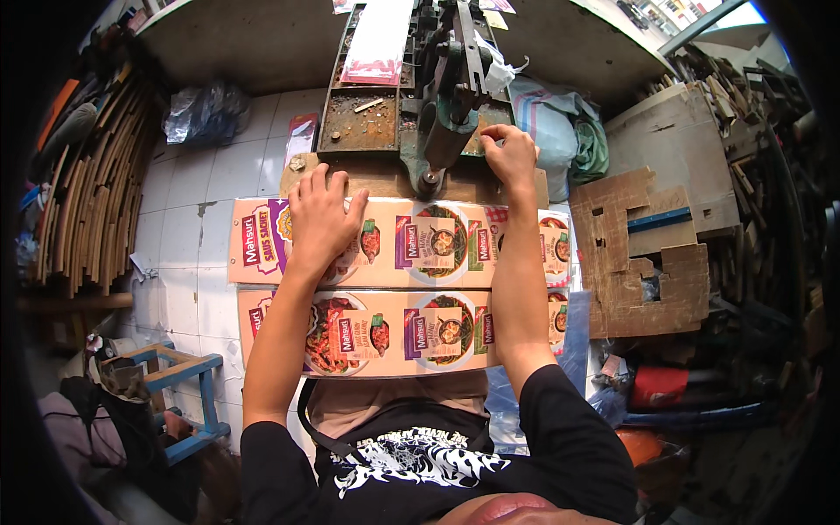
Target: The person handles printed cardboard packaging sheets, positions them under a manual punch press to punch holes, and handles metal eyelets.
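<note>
Under left hand [322, 214]: peach, food-printed panel [398, 243]

There are two hands, one left hand [324, 214] and one right hand [510, 157], two printed panels [398, 332] and one metal press [448, 131]. I count one blue stool [207, 389], one crumpled plastic bag [207, 114], one white sack [541, 109], one green bag [591, 156] and one blue strip [659, 219]. The wooden slats [96, 184] overlap too much to count.

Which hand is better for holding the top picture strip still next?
Probably the left: the left hand is spread over the upper printed strip, while the right hand is beyond it, beside the dark metal press.
</note>
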`<move>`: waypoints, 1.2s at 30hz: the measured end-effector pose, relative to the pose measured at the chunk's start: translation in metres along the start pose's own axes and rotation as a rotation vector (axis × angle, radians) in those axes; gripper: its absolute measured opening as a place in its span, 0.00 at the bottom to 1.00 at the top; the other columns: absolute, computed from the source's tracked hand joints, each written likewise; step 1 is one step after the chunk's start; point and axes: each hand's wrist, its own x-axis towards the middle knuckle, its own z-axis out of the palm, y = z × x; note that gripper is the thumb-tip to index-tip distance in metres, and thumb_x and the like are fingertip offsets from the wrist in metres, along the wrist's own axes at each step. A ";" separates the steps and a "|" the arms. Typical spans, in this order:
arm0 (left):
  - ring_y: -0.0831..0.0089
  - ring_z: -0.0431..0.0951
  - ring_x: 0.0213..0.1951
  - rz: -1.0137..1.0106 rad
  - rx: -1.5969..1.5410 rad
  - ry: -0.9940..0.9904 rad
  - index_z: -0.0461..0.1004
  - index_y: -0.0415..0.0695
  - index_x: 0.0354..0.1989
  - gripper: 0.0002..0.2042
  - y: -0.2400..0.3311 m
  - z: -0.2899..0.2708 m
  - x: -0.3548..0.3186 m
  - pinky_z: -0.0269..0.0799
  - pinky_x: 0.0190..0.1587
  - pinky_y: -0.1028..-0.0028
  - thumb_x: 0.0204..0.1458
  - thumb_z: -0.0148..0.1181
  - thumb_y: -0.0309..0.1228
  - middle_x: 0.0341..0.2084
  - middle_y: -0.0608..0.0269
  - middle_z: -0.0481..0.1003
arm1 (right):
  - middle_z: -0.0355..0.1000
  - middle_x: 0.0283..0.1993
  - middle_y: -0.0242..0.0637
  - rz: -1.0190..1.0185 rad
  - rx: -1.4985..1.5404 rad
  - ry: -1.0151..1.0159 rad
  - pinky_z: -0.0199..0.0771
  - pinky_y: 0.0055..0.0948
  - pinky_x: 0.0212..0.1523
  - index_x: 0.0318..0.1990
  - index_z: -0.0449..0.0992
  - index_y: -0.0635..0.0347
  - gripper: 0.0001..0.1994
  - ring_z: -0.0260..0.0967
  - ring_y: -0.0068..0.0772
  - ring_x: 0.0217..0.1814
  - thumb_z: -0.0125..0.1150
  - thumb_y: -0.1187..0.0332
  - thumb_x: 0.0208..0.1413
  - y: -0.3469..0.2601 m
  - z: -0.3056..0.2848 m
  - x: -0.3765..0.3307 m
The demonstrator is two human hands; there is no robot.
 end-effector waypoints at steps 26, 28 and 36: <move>0.54 0.34 0.75 0.007 -0.075 -0.111 0.64 0.52 0.65 0.36 -0.022 -0.043 -0.005 0.20 0.70 0.41 0.55 0.49 0.64 0.73 0.46 0.43 | 0.77 0.49 0.41 -0.259 0.311 -0.394 0.69 0.31 0.56 0.52 0.77 0.63 0.17 0.73 0.32 0.53 0.65 0.65 0.58 -0.028 -0.173 -0.105; 0.56 0.37 0.75 0.049 -0.063 -0.060 0.65 0.56 0.64 0.32 -0.023 -0.077 -0.030 0.20 0.70 0.42 0.56 0.53 0.60 0.73 0.52 0.45 | 0.74 0.54 0.46 -0.277 0.222 -0.467 0.67 0.35 0.59 0.56 0.74 0.63 0.19 0.71 0.40 0.57 0.64 0.67 0.58 -0.016 -0.186 -0.136; 0.55 0.77 0.50 -0.513 -0.174 0.066 0.74 0.39 0.51 0.20 -0.064 -0.131 -0.150 0.69 0.55 0.60 0.56 0.62 0.39 0.48 0.50 0.76 | 0.72 0.55 0.52 0.279 -0.148 -0.150 0.67 0.39 0.58 0.58 0.71 0.66 0.22 0.70 0.47 0.58 0.63 0.65 0.58 0.075 -0.181 -0.263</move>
